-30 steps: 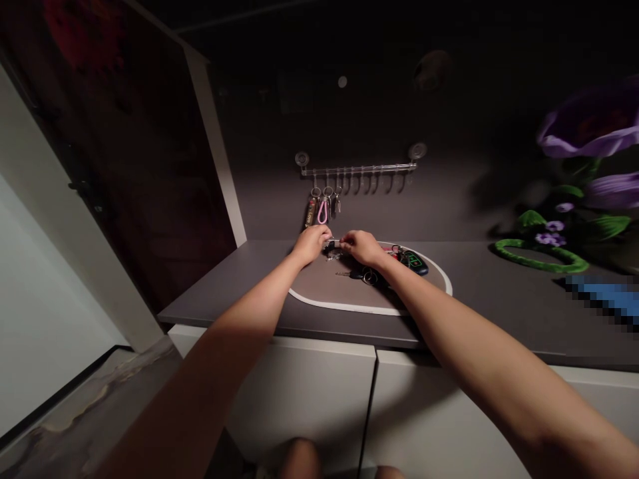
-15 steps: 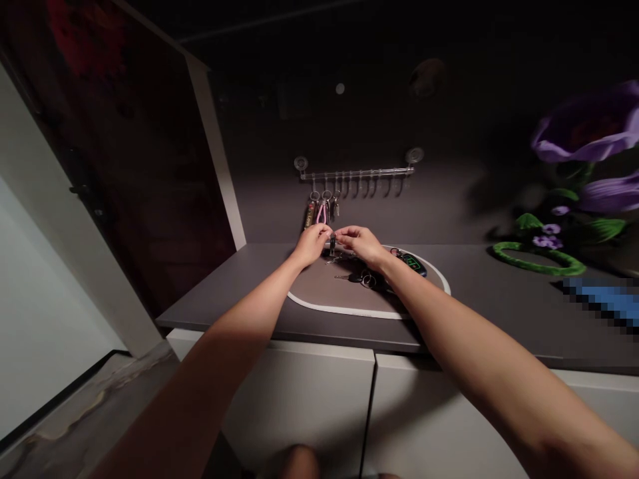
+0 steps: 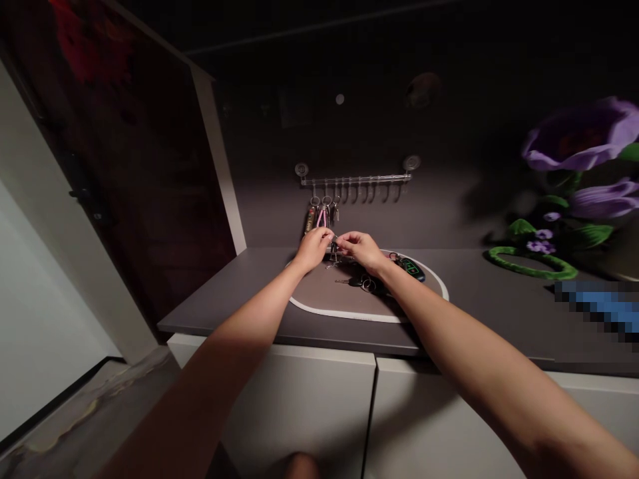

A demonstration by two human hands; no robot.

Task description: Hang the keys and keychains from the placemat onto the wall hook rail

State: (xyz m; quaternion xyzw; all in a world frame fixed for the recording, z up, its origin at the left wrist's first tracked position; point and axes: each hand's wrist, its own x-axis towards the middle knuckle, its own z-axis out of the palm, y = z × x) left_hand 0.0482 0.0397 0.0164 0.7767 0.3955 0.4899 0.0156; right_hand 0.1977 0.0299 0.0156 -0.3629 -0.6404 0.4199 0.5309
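My left hand (image 3: 314,247) and my right hand (image 3: 363,251) meet low in front of the wall, both with fingertips pinched. Between them is a key ring with small keys (image 3: 334,253) dangling beneath; its details are too small to make out. Under my hands lies a brown mat (image 3: 339,299) with a white rim. On it, below my right hand, rest a black-headed key (image 3: 353,282) with rings and a dark key fob (image 3: 412,269) with green markings. Part of this group is hidden by my right wrist.
Behind my hands, a clear hook rail (image 3: 357,180) is fixed to the wall. From its left hooks hang a brown key tag (image 3: 310,218), a pink strap (image 3: 322,217) and a small key (image 3: 337,213). Purple flowers (image 3: 589,143) and a blurred blue object (image 3: 599,303) are at right.
The view has shifted slightly. The keys between my fingertips have turned, and a ring now shows at the pinch. Both hands stay close together; the hanging things look the same.
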